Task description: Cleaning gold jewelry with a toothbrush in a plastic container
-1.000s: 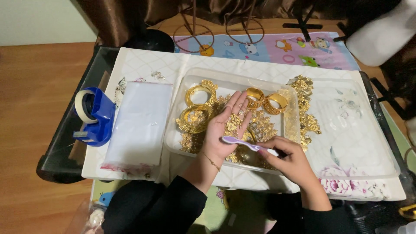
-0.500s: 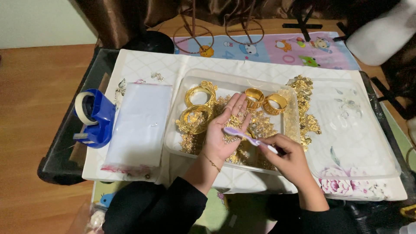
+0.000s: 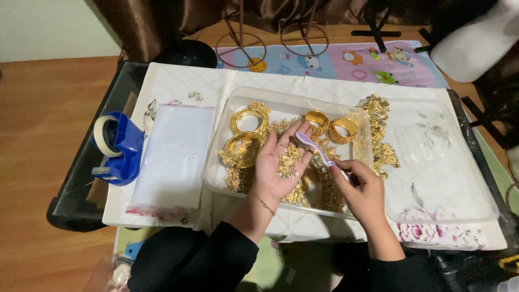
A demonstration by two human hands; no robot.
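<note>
My left hand [image 3: 282, 165] lies palm up over a clear plastic tray [image 3: 230, 130], with a small heap of gold trinkets [image 3: 286, 165] resting in the palm. My right hand [image 3: 361, 189] is shut on a purple toothbrush [image 3: 315, 151], and its head touches the gold pieces near my left fingertips. In the tray lie gold bangles [image 3: 248, 121] at the left, two more gold bangles [image 3: 331, 127] at the back, and loose gold jewellery spread under both hands.
A stack of clear plastic bags [image 3: 175, 154] lies left of the tray. A blue tape dispenser [image 3: 119, 148] stands at the table's left edge. More gold ornaments [image 3: 381, 135] sit beside a clear lid [image 3: 448, 162] at the right. Wire stands [image 3: 240, 46] are at the back.
The brush head has moved up along my left palm toward the fingertips. My left hand has stayed palm up over the tray.
</note>
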